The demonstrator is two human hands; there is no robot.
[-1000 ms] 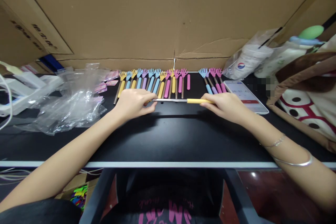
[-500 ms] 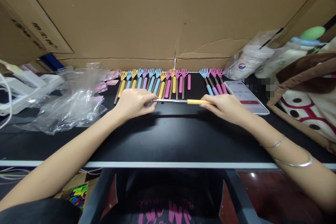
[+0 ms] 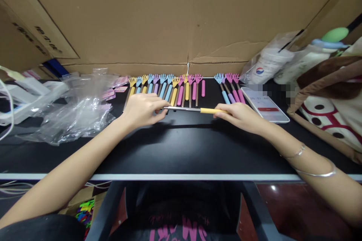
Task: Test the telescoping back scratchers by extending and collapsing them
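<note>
A back scratcher with a yellow handle (image 3: pixel 207 110) and a thin metal rod (image 3: pixel 183 109) is held level above the black table. My left hand (image 3: pixel 143 110), closed in a pinch, grips the rod's left end; its fingers hide whatever is at that tip. At the other end, my right hand (image 3: pixel 240 116) has its thumb and fingers closed on the yellow handle. Behind my hands lies a row of claw-headed back scratchers (image 3: pixel 163 86) in yellow, blue, purple and pink. A smaller group of back scratchers (image 3: pixel 230 88) lies to the right, near my right hand.
A loose pink handle (image 3: pixel 203 88) lies beside the row. Clear plastic bags (image 3: pixel 76 109) are heaped at left, near a white rack (image 3: pixel 34 98). A phone (image 3: pixel 264 105), a bagged cup (image 3: pixel 271 64) and a cloth bag (image 3: pixel 325 94) stand right. Cardboard (image 3: pixel 127 19) walls the back.
Both hands keep hold of the back scratcher in nearly the same place. The fingers of my right hand have shifted slightly on the handle.
</note>
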